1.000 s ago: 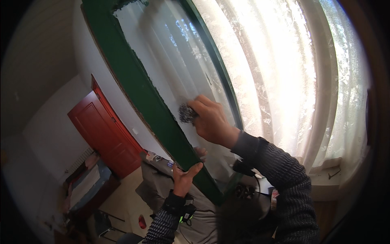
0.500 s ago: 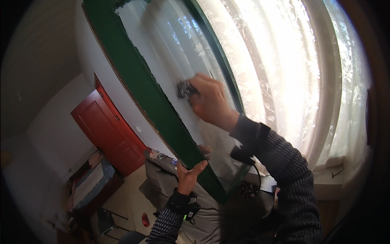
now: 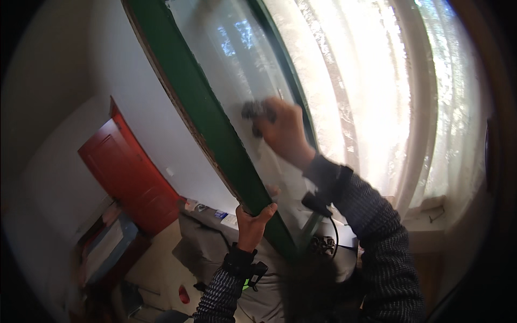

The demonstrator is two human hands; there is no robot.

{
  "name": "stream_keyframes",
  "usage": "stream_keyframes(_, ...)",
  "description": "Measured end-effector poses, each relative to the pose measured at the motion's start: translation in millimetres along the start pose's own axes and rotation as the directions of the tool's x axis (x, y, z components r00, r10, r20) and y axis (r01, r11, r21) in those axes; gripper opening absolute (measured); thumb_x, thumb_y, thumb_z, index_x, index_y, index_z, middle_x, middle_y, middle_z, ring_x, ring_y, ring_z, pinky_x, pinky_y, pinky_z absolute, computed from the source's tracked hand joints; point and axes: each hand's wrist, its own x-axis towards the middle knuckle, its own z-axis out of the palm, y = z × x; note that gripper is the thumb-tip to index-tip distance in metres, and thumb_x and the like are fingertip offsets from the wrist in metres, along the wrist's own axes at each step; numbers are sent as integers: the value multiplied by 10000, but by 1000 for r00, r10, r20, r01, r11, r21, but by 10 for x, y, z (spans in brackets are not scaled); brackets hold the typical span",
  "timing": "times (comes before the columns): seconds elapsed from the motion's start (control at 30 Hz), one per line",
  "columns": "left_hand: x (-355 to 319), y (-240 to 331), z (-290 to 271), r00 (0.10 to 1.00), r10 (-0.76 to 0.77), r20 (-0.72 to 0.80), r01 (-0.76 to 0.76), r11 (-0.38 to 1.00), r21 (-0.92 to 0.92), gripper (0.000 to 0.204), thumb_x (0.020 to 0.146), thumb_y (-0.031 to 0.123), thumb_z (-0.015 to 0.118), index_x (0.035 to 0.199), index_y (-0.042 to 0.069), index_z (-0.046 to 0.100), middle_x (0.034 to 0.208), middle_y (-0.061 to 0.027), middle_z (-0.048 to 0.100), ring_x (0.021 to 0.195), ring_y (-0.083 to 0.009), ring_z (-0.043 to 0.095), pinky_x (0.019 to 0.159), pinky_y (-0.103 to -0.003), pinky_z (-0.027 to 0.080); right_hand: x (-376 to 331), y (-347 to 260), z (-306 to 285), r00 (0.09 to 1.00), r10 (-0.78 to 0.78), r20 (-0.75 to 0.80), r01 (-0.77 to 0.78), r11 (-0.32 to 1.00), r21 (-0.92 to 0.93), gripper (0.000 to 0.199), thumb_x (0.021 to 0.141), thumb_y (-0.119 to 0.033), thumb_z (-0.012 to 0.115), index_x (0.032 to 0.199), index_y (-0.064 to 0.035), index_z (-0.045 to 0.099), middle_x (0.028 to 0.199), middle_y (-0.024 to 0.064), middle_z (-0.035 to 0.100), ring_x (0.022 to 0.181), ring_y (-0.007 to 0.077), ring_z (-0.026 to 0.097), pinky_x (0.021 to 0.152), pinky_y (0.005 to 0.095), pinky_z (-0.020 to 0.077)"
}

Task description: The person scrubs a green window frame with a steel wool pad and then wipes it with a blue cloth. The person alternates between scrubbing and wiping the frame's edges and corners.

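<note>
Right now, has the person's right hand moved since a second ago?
Yes. Judged against the green frame, the right hand is higher up the glass, farther from the frame's bottom end.

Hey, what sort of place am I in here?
Probably a room in a home, judging by the red panelled door, the sheer patterned curtains with daylight behind them, and the plain pale wall.

The scene is viewed from the wearer's head through a fisheye, aimed forward and down; the left hand (image 3: 252, 230), right hand (image 3: 284, 129) and pane (image 3: 229, 64) are seen near, the door (image 3: 132, 175) far off.
</note>
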Motion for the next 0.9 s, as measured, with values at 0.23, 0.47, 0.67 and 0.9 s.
stream_keyframes(0.23, 28, -55, -54, 996, -81, -34, 83, 993, 82, 325, 945, 29, 793, 1261, -33, 746, 1175, -64, 783, 1008, -125, 702, 900, -294, 556, -960, 50, -158, 975, 170, 140, -194, 965, 174, 128, 895, 8, 751, 1019, 32, 735, 896, 205, 699, 785, 371, 749, 700, 427, 575)
stream_keyframes(0.47, 33, -128, -53, 1000, 25, -2, -25, 999, -32, 323, 948, 39, 804, 1252, -44, 738, 1149, -56, 782, 989, -124, 704, 896, -306, 560, -960, -142, -240, 997, 5, 73, 2, 995, -101, 266, 847, 9, 760, 1113, -9, 752, 1081, 175, 651, 1047, 382, 674, 909, 469, 537)
stream_keyframes(0.67, 23, -83, -58, 995, 96, 25, -99, 987, 129, 362, 909, 32, 789, 1256, -48, 722, 1100, -83, 779, 950, -157, 726, 896, -307, 568, -932, 92, -89, 995, -95, 5, 94, 993, 67, 286, 806, 69, 739, 1090, 32, 730, 1054, 183, 674, 905, 407, 709, 777, 438, 569)
stream_keyframes(0.9, 7, -22, 11, 999, -16, -33, 16, 1000, -3, 433, 930, 41, 778, 1341, -47, 673, 1273, -152, 753, 1166, -251, 740, 1034, -421, 617, -196, -93, -17, 965, -263, -16, 263, 960, 94, 103, 832, 9, 764, 903, 62, 712, 852, 166, 644, 709, 310, 637, 641, 413, 507)
